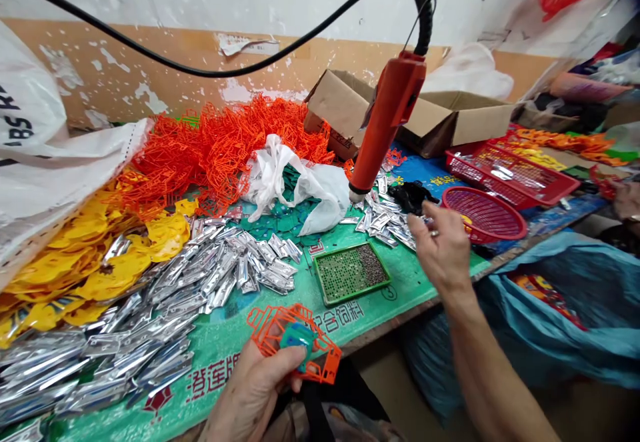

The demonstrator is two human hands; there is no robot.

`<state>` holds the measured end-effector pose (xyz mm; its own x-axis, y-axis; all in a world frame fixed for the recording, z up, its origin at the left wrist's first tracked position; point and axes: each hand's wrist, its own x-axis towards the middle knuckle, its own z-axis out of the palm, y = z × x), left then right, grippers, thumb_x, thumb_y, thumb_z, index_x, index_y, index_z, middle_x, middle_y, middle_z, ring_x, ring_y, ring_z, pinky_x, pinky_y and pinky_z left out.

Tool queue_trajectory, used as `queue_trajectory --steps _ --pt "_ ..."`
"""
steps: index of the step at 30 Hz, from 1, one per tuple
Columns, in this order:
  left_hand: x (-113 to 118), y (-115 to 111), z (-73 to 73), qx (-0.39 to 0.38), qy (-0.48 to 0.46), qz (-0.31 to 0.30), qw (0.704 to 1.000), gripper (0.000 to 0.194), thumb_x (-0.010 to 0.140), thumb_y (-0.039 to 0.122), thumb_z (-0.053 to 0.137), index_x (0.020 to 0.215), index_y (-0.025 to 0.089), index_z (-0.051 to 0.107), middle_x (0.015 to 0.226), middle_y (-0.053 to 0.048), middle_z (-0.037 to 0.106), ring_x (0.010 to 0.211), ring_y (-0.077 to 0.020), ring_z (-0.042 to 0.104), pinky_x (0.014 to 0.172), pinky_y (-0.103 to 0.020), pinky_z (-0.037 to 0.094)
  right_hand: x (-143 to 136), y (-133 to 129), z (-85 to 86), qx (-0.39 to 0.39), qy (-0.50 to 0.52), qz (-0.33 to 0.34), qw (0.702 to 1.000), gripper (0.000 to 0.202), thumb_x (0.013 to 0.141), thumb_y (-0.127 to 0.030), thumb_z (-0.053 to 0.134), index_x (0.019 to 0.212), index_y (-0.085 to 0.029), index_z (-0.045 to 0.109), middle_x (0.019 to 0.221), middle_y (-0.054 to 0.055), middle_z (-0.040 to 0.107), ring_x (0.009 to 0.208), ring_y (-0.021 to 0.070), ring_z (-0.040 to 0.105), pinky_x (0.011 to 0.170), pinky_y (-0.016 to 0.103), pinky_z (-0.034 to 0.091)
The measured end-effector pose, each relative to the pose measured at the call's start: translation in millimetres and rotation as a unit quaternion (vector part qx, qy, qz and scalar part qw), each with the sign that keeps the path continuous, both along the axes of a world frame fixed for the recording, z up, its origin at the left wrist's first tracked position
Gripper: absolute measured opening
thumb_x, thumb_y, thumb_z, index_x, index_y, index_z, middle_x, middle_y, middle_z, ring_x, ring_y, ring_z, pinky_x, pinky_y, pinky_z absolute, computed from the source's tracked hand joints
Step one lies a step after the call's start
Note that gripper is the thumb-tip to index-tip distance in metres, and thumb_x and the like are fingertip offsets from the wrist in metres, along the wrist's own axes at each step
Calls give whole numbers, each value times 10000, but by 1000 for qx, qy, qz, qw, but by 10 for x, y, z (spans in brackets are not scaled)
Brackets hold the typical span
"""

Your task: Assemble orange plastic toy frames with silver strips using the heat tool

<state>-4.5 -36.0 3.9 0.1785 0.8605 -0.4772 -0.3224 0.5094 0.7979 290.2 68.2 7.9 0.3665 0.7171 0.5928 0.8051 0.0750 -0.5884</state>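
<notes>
In the head view, my left hand (270, 375) grips an orange plastic frame (326, 362) near the table's front edge. The thumb presses a teal plastic piece (295, 339) against it. My right hand (445, 249) is raised at the right, its fingers curled together; what they hold, if anything, is too small to name. Just left of it are loose silver metal clips (383, 219). An orange-red electric screwdriver (385, 122) hangs tip-down from a black cable, apart from both hands. Between the hands sits a green tray (345, 272) of holes, with small screws filling its right part.
Silver clips (200, 269) and yellow plastic pieces (110, 262) cover the left side. Behind are piled orange frames (215, 149), a white plastic bag (320, 189) and cardboard boxes (340, 102). At the right stand a red round basket (485, 212) and a blue bag (590, 322).
</notes>
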Motion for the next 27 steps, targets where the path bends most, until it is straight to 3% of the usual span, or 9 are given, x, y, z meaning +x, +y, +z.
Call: queue_trajectory --steps 2,5,9,11,14,20,24,27 --pt "22 2 23 -3 14 9 1000 406 713 230 739 1103 164 650 762 -15 661 602 -134 545 471 -210 415 121 262 293 38 85 43 995 602 774 -529 679 1278 -220 566 1210 129 554 943 243 603 824 454 523" --pt "46 -10 44 -9 30 7 999 324 707 224 738 1012 155 655 708 -13 653 591 -139 560 464 -205 408 184 718 636 82 202 187 958 812 608 -492 802 1327 -281 488 1305 90 527 1156 273 548 916 465 503" --pt "55 -22 43 3 25 -4 1000 236 700 233 751 905 159 658 681 0 640 570 -121 538 459 -196 401 -12 1133 908 59 310 398 861 618 533 -350 797 1103 -282 570 1076 17 628 1030 227 593 928 447 504" --pt "54 -18 37 8 25 2 1000 248 695 234 763 908 165 657 668 7 641 561 -117 539 454 -192 398 -157 1186 996 27 354 414 838 496 534 -283 765 992 -257 576 947 1 623 906 200 604 853 419 526" --pt "52 -7 21 3 34 14 999 293 681 239 780 934 167 652 695 2 664 561 -124 560 442 -195 396 -336 1097 1084 -20 391 384 836 396 521 -215 744 873 -228 564 824 -18 578 748 158 565 723 363 520" --pt "52 -10 7 -2 54 24 998 265 706 257 764 927 159 656 637 10 646 521 -114 517 440 -196 384 -574 609 1022 -41 402 376 834 397 513 -181 750 859 -224 561 695 -58 523 615 116 494 597 305 471" --pt "81 -27 33 -18 47 26 998 272 696 255 772 921 155 657 613 18 640 504 -111 507 437 -199 383 -664 327 774 -50 402 365 839 312 546 -164 746 821 -201 605 694 -44 569 617 126 529 597 314 477" --pt "106 -53 37 -14 47 25 998 304 703 270 777 954 147 659 624 5 652 532 -129 553 434 -205 376 -681 236 548 -43 394 322 860 205 567 -172 764 729 -179 639 738 -10 640 649 142 570 617 326 487"
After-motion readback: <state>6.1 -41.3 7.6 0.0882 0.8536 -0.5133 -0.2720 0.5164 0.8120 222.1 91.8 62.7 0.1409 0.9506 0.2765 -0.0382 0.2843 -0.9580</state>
